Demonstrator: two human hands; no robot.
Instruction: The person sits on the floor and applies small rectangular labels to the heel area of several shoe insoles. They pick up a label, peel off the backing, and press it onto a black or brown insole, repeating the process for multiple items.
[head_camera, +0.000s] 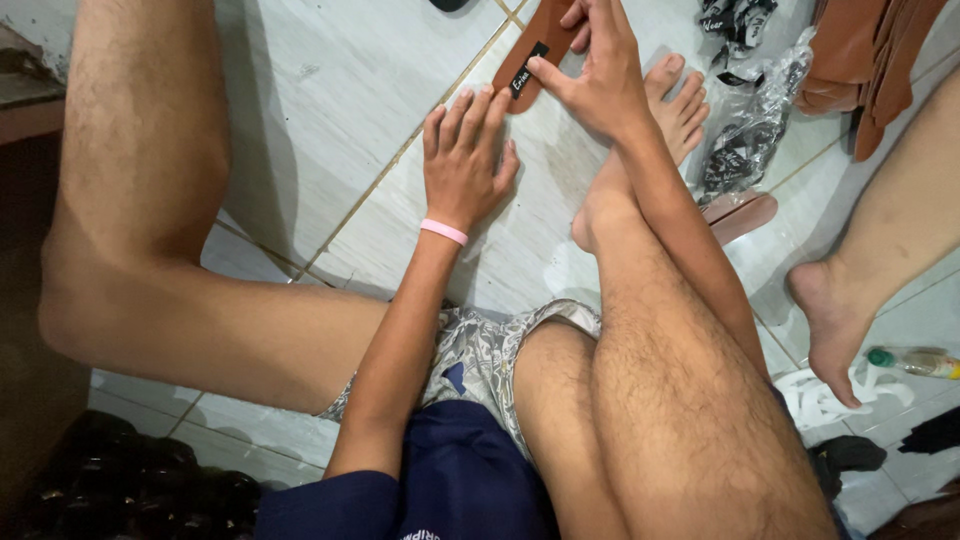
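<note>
I sit on a tiled floor (330, 110) with my knees drawn up. A brown shoe insole (548, 45) lies flat on the tiles in front of me. My right hand (600, 75) rests on it, thumb pressing a small black label (526, 70) onto its near end. My left hand (465, 160), with a pink band (443, 231) on the wrist, lies flat on the floor, fingers spread, fingertips touching the insole's near tip. My right foot (660, 120) sits just right of the insole.
A stack of brown insoles (860, 50) lies at the top right, with crumpled clear plastic bags (750, 120) and another sole (740, 212) beside it. Another person's leg and foot (850, 300) reach in from the right. A small bottle (915, 360) lies near that foot.
</note>
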